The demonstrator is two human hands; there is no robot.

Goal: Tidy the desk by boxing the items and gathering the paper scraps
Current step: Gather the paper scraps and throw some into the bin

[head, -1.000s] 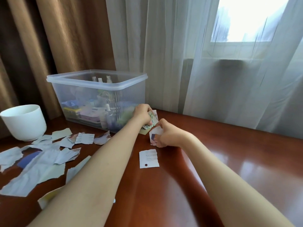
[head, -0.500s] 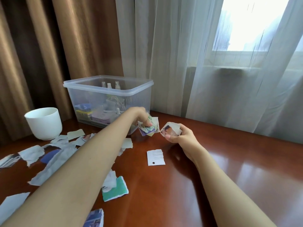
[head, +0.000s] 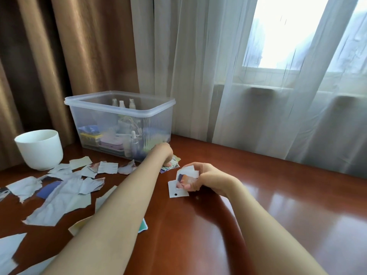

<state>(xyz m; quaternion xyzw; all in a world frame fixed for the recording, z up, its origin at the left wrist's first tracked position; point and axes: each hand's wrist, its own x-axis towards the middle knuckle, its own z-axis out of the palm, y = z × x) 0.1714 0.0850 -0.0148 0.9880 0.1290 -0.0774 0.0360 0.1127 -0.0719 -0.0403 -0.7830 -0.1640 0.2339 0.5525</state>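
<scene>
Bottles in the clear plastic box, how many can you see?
4. Three white-topped bottles stand side by side at the back of the box, one dropper bottle against the front wall. More may be hidden.

A clear plastic box (head: 89,120) stands lidless at the back of the desk (head: 258,205), with upright spray bottles (head: 121,104) and flat packets inside. Torn paper scraps (head: 59,195), mostly pale grey and some blue, lie scattered in front of it. The left hand (head: 163,153) pinches a coloured bundle (head: 171,167) beside the box; the right hand (head: 208,178) grips a crumpled piece (head: 186,175) above a white punched slip (head: 175,192)
</scene>
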